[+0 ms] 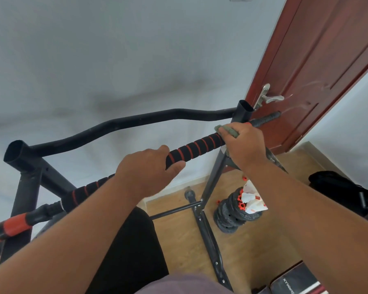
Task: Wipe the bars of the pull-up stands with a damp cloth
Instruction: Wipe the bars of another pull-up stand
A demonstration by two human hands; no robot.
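Both hands on padded bar (pixel 194 148), right hand (pixel 243 145) gripping cloth (pixel 225 130)

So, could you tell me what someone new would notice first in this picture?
Probably the two hands mid-frame on the black foam bar with red stripes: the left hand grips it, while the right hand presses a green cloth around it. Behind them curves a bare black bar, with a red-brown door at the upper right.

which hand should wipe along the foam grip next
Right. The right hand already presses the green cloth around the right end of the striped foam bar; the left hand only grips that bar, steadying it.
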